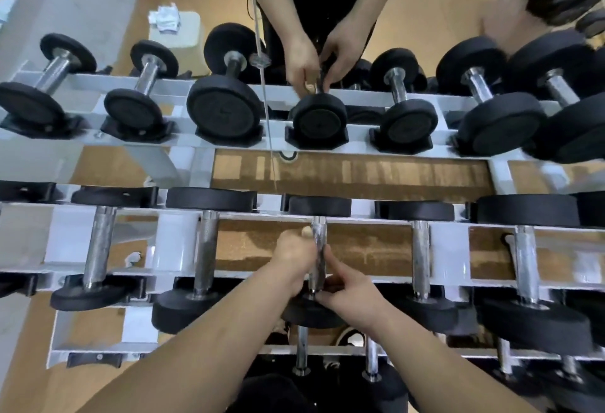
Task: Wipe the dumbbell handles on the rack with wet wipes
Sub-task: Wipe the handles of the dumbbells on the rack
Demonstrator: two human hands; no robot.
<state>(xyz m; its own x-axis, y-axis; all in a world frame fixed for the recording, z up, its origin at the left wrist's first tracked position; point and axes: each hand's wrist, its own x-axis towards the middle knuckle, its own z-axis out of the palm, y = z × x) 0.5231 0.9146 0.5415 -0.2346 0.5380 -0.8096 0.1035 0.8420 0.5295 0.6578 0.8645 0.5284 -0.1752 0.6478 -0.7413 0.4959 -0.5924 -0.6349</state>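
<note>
The chrome knurled handle (319, 249) of a black-ended dumbbell (312, 314) lies in the middle of the near row of the white steel rack (176, 249), running from near to far. The left hand (294, 258) is clenched round the handle from the left, thumb pointing to the far side. The right hand (352, 291) grasps the handle's near end, thumb laid along the bar and fingers curled where it meets the near weight. Whether a wipe lies under the fingers cannot be told. 2 more chrome-handled dumbbells sit just beside it, 1 left (206, 249) and 1 right (420, 255). Beyond the wooden floor (360, 173) a far row of black dumbbells (226, 108) repeats the scene like a mirror, and a thin pale cord (266, 101) hangs in front.
</note>
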